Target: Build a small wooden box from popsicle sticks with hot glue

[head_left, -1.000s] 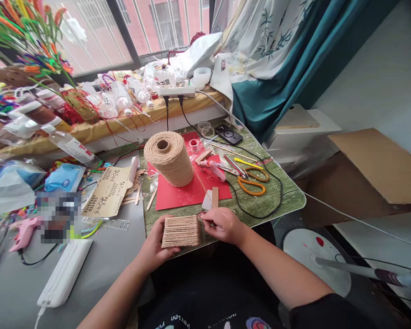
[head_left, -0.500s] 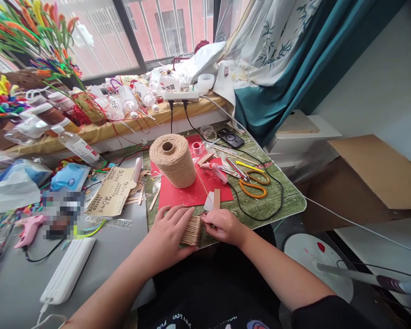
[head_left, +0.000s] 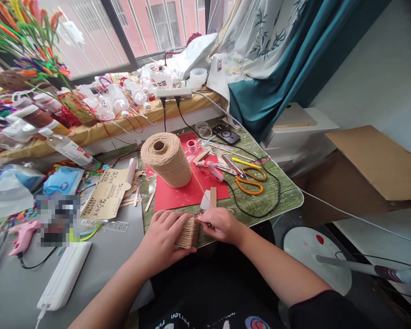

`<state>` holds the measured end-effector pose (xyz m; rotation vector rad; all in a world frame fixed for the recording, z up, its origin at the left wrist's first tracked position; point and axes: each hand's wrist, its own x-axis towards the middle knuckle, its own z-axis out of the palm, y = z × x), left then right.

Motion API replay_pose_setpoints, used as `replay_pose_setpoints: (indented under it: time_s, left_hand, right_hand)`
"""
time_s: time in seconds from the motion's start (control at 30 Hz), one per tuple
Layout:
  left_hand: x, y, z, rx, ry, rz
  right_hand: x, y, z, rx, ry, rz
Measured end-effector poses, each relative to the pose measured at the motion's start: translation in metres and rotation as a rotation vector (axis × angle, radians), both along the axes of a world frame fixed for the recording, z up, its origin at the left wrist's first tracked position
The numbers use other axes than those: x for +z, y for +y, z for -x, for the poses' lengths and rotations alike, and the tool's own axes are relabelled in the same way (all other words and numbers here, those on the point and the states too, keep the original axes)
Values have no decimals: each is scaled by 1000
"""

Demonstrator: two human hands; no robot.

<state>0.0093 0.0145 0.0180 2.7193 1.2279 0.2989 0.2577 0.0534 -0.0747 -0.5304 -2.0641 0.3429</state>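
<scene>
My left hand (head_left: 164, 237) lies over a flat piece wrapped in jute twine (head_left: 189, 232), fingers curled around it at the near edge of the green table (head_left: 281, 201). My right hand (head_left: 217, 225) pinches the twine at the piece's right edge. A large spool of jute twine (head_left: 167, 159) stands on a red sheet (head_left: 178, 194) just beyond the hands. A thin strand runs from the spool toward my right hand.
Orange scissors (head_left: 250, 180), a glue gun (head_left: 212, 168), a black cable and a phone (head_left: 226, 135) lie on the table's right half. Craft sticks, a brown card (head_left: 106, 192) and a white power strip (head_left: 63, 276) lie left. Bottles crowd the windowsill.
My left hand moved from under the wrapped piece to on top of it, turning the piece so only its edge shows. My right hand stayed at its right edge.
</scene>
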Motion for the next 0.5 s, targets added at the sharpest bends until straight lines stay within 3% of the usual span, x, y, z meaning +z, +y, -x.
replay_pose_setpoints:
  time_s: [0.5]
  left_hand:
    - [-14, -8, 8, 15, -94, -209]
  right_hand:
    - [-5, 1, -4, 30, 24, -15]
